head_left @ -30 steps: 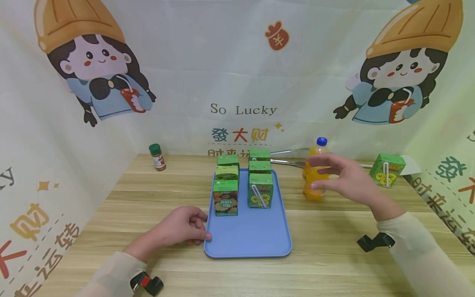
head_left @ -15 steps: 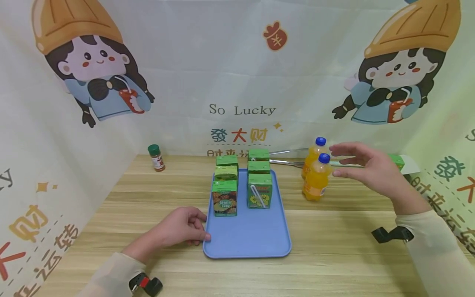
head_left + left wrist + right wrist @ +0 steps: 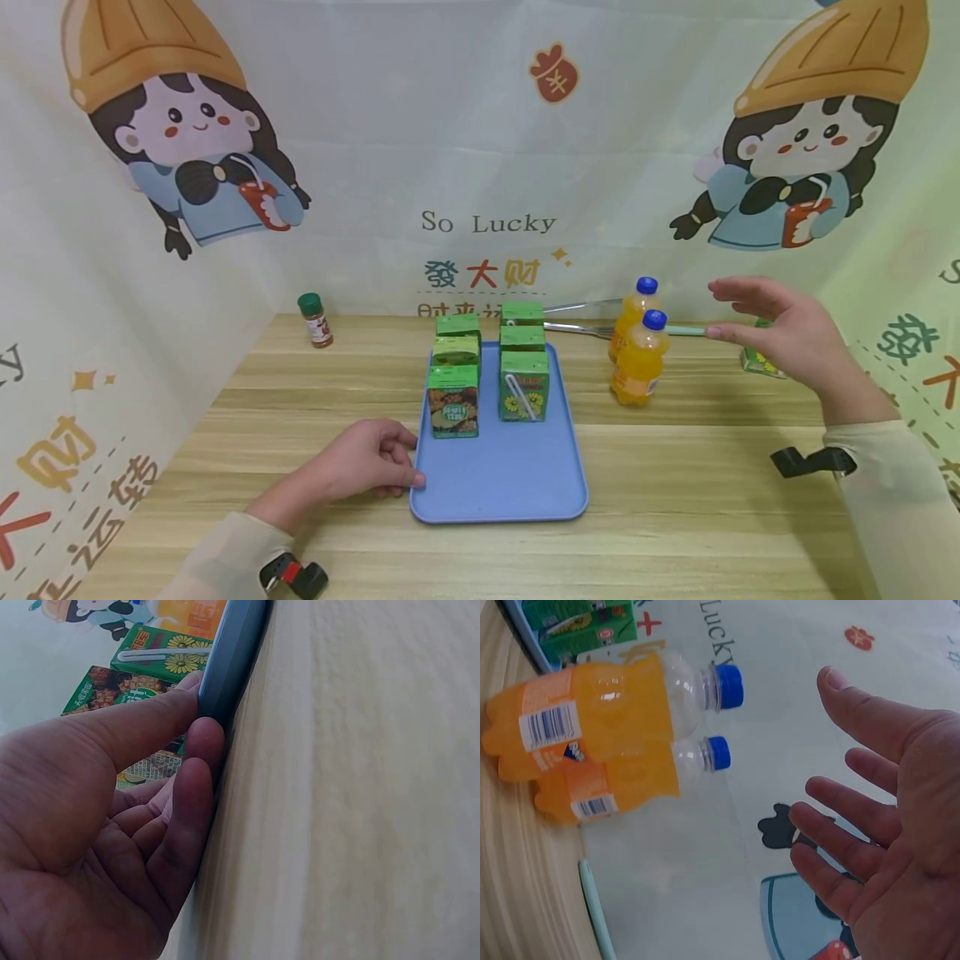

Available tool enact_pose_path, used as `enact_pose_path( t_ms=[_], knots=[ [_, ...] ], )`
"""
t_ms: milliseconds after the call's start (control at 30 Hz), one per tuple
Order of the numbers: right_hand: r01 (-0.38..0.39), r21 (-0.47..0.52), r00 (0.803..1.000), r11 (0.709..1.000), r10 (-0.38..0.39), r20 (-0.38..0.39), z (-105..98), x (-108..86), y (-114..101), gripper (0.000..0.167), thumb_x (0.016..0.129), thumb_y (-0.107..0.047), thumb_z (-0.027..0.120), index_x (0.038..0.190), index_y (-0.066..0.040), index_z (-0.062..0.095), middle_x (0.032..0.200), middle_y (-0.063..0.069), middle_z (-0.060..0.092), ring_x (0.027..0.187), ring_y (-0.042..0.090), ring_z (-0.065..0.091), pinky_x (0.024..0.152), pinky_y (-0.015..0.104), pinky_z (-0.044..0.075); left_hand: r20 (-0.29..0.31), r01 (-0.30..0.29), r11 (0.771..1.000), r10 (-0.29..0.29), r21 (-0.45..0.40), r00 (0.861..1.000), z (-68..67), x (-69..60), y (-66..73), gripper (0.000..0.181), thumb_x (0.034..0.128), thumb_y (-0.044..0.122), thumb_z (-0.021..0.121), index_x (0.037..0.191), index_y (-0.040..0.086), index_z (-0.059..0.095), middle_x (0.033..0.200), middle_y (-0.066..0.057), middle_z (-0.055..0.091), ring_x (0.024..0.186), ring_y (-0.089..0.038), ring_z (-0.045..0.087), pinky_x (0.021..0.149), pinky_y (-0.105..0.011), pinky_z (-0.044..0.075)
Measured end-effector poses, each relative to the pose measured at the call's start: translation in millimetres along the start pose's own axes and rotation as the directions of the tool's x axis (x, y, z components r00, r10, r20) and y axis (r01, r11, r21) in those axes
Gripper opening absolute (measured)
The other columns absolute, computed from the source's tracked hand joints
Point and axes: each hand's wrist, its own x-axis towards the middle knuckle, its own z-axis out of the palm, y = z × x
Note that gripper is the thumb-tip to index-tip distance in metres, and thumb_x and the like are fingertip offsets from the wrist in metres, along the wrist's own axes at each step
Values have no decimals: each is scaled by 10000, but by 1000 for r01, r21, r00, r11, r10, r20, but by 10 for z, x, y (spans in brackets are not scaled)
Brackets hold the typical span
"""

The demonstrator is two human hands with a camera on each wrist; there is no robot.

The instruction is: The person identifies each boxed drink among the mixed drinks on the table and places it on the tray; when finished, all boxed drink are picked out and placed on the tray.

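Observation:
At the near left corner of the blue tray point(image 3: 502, 483), my left hand point(image 3: 367, 457) pinches the rim, thumb on top and fingers curled against the side. In the left wrist view the hand point(image 3: 112, 795) holds the tray's edge point(image 3: 234, 660). Green drink cartons stand in two rows on the tray, among them a front-left carton point(image 3: 453, 404) and a front-right carton point(image 3: 523, 387) with a straw. My right hand point(image 3: 802, 337) hovers with fingers extended and nothing in it. It partly covers a single green carton point(image 3: 761, 360).
Two orange drink bottles point(image 3: 640, 367) with blue caps stand right of the tray. Behind them lie metal utensils point(image 3: 581, 329) and a pale green handle point(image 3: 686, 331). A green-capped spice jar point(image 3: 315, 321) stands at the back left. A printed cloth point(image 3: 360, 167) hangs behind the table.
My right hand has moved right, away from the orange bottles, and is now in front of the lone carton. My left hand has stayed on the tray.

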Motion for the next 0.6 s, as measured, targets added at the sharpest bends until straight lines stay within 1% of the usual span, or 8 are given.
enact_pose_path(
  t_ms=[67,100,133,200,267,300,400,600],
  knots=[
    [-34,-22,999,999,34,9,-13,10,25,648,1003,-290,881,1560,-101,611,1543,190,642,1379,347,616,967,101,419,0,1,1000,-1,-1,1000,0,-4,1,601,919,164,943,1337,-145,642,854,-58,773,715,-222,757,622,-366,632],
    [-50,-29,999,998,50,14,-19,15,38,656,1004,-305,879,1566,-104,605,1555,187,634,1402,426,588,1017,175,453,1,1,1000,-1,-1,1000,0,-5,1,600,919,165,943,1337,-144,642,855,-58,774,716,-222,757,622,-366,632],
    [-63,-34,998,997,63,19,-24,21,52,665,1005,-314,877,1571,-103,599,1566,189,624,1423,459,567,1070,266,482,1,2,1000,-2,-1,1000,0,-6,1,599,920,166,942,1337,-143,643,855,-58,774,717,-222,757,622,-366,632],
    [-83,-33,996,996,84,26,-31,31,81,690,1007,-334,874,1584,-94,582,1587,204,601,1453,506,524,1145,501,497,1,1,1000,-1,0,1000,0,-7,0,597,920,166,942,1337,-140,644,856,-58,773,718,-222,758,621,-366,632],
    [-98,-33,995,995,99,32,-36,38,109,719,1011,-353,867,1603,-85,560,1609,226,574,1470,535,488,1148,718,444,1,1,1000,-1,0,1000,0,-7,-2,596,920,162,942,1337,-140,643,857,-58,773,718,-221,758,621,-365,631],
    [-106,-33,994,994,107,34,-37,42,124,737,1010,-366,865,1610,-76,549,1617,241,560,1476,549,472,1134,783,411,1,1,1000,-1,-1,1000,-1,-7,-3,596,920,161,941,1338,-141,642,857,-59,772,718,-221,757,621,-364,631],
    [-122,-49,992,991,124,39,-44,49,176,775,1016,-395,853,1629,-57,521,1635,280,524,1484,588,440,1121,834,373,3,-1,1000,1,-5,1000,-2,-4,-6,598,920,154,941,1340,-145,639,857,-62,771,716,-219,755,620,-359,629],
    [-152,-101,986,983,158,46,-66,70,275,815,1023,-417,837,1650,-34,483,1653,320,481,1499,628,396,1121,857,339,5,-4,1000,4,-6,1000,-4,-1,-4,598,920,149,939,1340,-150,636,854,-63,770,717,-219,755,618,-354,626]
  ],
)
